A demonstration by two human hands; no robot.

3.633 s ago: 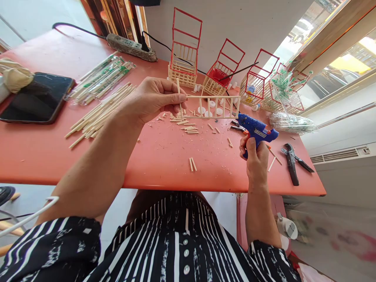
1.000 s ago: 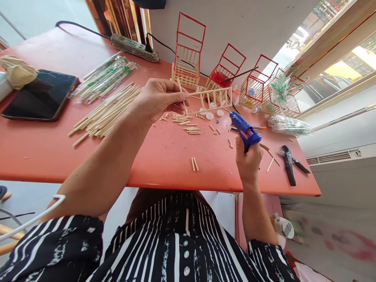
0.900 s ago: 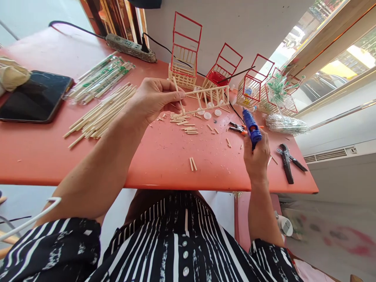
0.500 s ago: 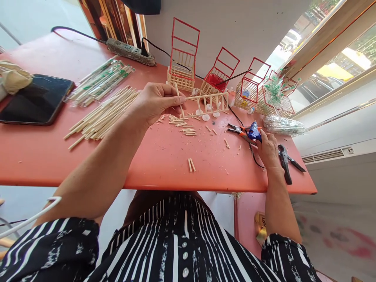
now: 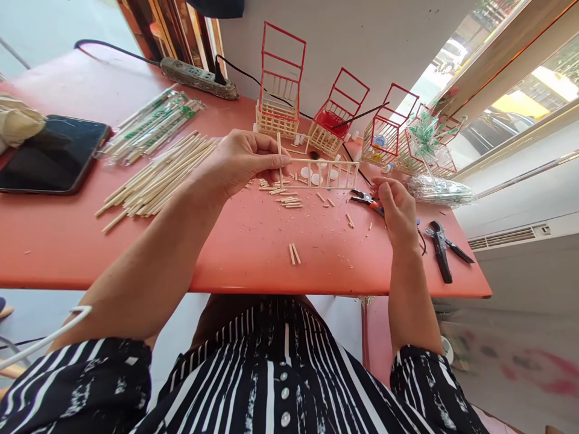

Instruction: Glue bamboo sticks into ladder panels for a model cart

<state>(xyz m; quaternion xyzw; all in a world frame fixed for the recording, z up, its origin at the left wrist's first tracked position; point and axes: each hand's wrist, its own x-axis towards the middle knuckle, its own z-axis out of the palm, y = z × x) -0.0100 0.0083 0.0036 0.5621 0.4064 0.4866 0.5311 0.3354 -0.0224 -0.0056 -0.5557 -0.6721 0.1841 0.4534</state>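
Black-and-white striped cloth [image 5: 284,349] is cut off nearest the camera. Beyond it, a blue plastic tool [image 5: 418,223] is mostly hidden by the right hand [image 5: 398,208], which is raised with fingers curled; whether anything is pinched cannot be told. By the left hand [image 5: 246,160], a pale wooden ladder-like frame [image 5: 323,161] is gripped at its left end, its rungs extended toward the right hand. Farther back, red-topped stick chairs [image 5: 278,118] are seen.

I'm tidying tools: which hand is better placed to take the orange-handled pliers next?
Right, probably: the right hand seems empty, near the pliers; the left hand holds the stick frame.
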